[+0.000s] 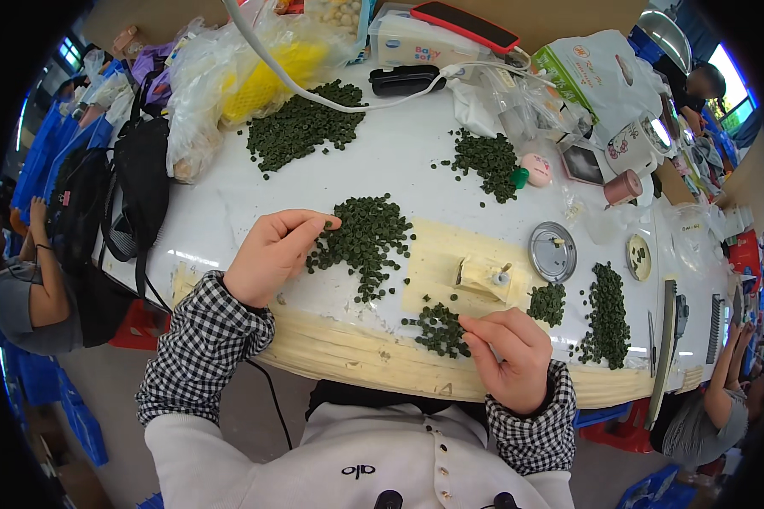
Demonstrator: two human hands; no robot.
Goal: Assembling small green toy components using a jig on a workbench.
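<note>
Head view shows your left hand (273, 254) resting on the white table (399, 161) with its fingers curled and the fingertips pinched together, touching the left edge of a heap of small dark green pellets (367, 237). That heap spreads away to the right of those fingertips, so the pellets lie directly at and beyond them. Whether you hold a single pellet in the pinch cannot be told.

Your right hand (508, 346) sits at the near edge of the table, fingers bent inward and thumb against the forefinger, a narrow grip. A smaller cluster of green pellets (440, 327) lies just left of it, touching the fingertips. Just beyond this hand stands a small pale block with a metal pin (484, 276) on a yellowish taped patch. To the right of the hand lie another small pile (548, 303) and a long strip of pellets (607, 316).

Farther from the right hand, a round metal lid (553, 251) lies flat. Well beyond your left hand sits a large far heap (301, 127), with a white cable (314, 93) crossing near it.
</note>
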